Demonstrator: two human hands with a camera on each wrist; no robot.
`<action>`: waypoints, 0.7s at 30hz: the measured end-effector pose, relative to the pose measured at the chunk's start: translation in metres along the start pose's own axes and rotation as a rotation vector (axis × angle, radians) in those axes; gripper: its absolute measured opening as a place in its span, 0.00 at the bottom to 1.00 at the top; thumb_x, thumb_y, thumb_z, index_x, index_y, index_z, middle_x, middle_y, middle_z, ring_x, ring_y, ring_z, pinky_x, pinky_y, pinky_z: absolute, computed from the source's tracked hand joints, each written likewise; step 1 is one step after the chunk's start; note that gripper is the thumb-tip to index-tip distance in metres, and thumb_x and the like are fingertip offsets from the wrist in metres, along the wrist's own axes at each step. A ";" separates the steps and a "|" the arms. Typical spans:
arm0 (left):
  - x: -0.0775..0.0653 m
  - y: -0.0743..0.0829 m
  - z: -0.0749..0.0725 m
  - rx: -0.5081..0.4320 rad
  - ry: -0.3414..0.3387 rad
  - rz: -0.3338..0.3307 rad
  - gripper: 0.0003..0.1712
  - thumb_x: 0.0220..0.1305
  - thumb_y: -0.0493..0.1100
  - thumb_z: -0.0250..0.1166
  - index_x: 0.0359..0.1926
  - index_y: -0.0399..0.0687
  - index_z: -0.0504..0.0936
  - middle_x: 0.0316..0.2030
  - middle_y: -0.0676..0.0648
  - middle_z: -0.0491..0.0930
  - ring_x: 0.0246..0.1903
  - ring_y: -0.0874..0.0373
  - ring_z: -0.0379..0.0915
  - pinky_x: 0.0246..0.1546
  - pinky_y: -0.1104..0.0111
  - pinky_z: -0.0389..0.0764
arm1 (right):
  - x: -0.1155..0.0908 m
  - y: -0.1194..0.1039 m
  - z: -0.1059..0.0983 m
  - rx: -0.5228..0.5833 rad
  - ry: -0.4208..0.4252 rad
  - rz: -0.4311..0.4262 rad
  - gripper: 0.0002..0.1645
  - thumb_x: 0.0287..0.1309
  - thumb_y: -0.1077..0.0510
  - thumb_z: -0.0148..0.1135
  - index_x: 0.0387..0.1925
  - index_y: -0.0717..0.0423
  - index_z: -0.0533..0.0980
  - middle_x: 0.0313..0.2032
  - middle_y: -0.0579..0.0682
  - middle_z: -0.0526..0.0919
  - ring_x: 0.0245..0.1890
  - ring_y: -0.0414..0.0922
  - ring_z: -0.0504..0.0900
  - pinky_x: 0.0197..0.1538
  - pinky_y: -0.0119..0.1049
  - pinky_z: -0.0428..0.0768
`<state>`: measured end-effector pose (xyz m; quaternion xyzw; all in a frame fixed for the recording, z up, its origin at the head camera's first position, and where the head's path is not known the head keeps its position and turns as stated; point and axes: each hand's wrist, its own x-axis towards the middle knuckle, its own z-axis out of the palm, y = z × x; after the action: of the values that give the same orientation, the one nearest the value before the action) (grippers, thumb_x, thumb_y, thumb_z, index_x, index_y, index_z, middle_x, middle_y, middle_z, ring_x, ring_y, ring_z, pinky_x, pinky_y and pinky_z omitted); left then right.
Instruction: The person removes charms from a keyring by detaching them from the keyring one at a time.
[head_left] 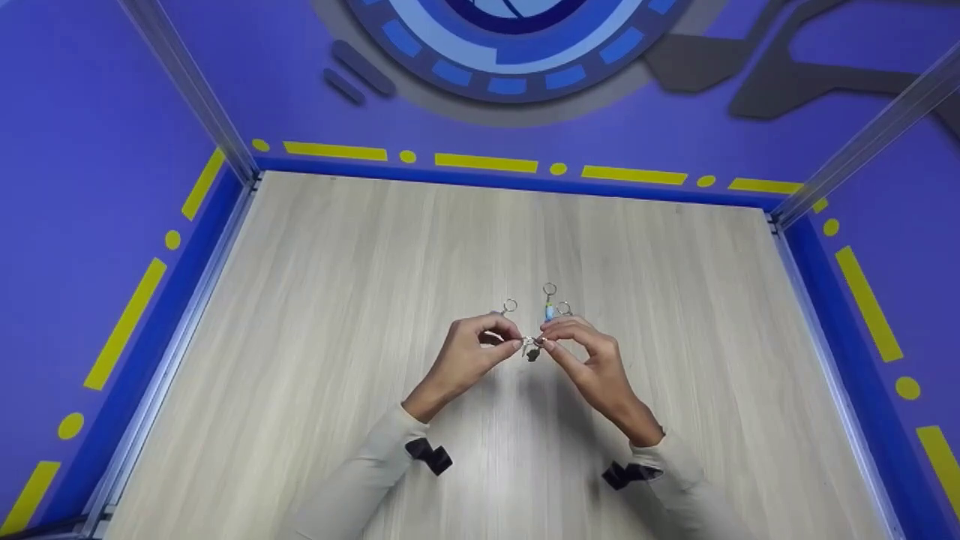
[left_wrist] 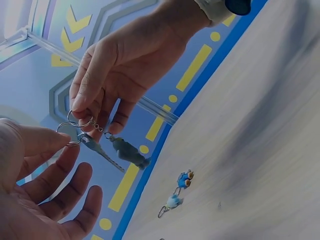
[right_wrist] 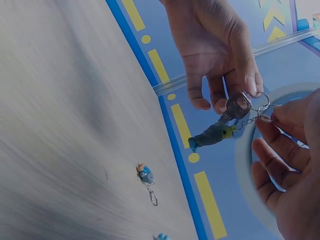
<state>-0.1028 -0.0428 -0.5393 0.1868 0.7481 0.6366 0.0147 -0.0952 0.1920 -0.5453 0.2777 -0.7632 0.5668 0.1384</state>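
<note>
My left hand (head_left: 466, 351) and right hand (head_left: 596, 358) meet close over the tabletop, thumb and fingertips almost touching. The left hand pinches a metal ring that carries a silver key (right_wrist: 236, 107). Between the thumb and finger of my right hand is the split ring of a keychain (right_wrist: 212, 135), a small grey-blue figure with a yellow patch near its short chain. The two rings overlap, looped together in the wrist views. Key and figure (left_wrist: 131, 152) dangle below them; the fingertips partly hide the rings.
Beyond the hands lie other keychains on the wooden table (head_left: 337, 247): a light-blue one (head_left: 550, 311), one with its ring (head_left: 564, 307) behind the right hand, and another ring (head_left: 510, 305) behind the left. Blue panels (head_left: 487, 139) border the table.
</note>
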 end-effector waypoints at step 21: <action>0.003 0.001 0.002 0.087 -0.010 0.122 0.04 0.67 0.32 0.78 0.38 0.44 0.92 0.36 0.51 0.91 0.40 0.58 0.86 0.49 0.45 0.88 | 0.002 0.003 -0.003 -0.039 -0.041 -0.056 0.13 0.64 0.76 0.73 0.42 0.57 0.89 0.44 0.56 0.92 0.53 0.57 0.88 0.68 0.34 0.78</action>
<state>-0.1047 -0.0394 -0.5379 0.2357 0.7623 0.6021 -0.0283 -0.0986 0.1949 -0.5461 0.3077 -0.7688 0.5419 0.1437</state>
